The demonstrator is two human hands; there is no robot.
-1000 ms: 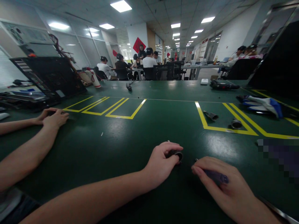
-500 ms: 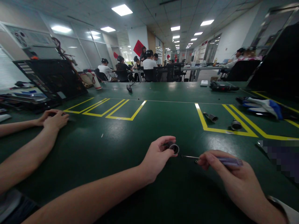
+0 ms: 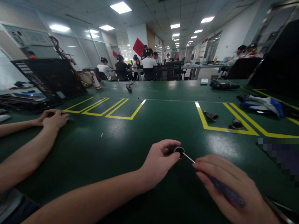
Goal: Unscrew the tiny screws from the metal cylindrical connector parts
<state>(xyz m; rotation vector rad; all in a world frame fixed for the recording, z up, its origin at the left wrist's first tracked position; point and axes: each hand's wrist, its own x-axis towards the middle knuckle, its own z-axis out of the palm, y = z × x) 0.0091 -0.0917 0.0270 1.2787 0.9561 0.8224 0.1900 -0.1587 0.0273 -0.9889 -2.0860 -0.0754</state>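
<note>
Green table [image 3: 126, 146] fills the foreground of a lit office, with ceiling lamps [image 3: 121, 7] overhead and several people seated at desks in the background. Yellow tape [image 3: 229, 131] marks open-sided bays on the left and right of its surface.

Left hand [image 3: 157, 165]: fingers and thumb clamped around a dark metal socket [image 3: 178, 150], held above the near middle of the table, its round mouth turned towards the right hand. Whether this hand rests on the surface cannot be determined.

Right hand [image 3: 230, 186]: closed on a screwdriver [image 3: 230, 193] with a purplish handle, which slants back towards the wrist. Its thin shaft runs forward and left to the socket's mouth; the depth of the tip, and any contact inside, cannot be confirmed. The two hands are apart, bridged by the shaft.

Beyond them, within the taped bay on the right, lie a tapered fitting [image 3: 211, 116] and, near it, a round fitting [image 3: 237, 123]. Gloves [image 3: 266, 104], blue and white, lie further right. A white box [image 3: 204, 81] and a black tool [image 3: 224, 85] sit near the far edge. At far left, a co-worker's hands [image 3: 55, 119] are together; their contents are hidden.
</note>
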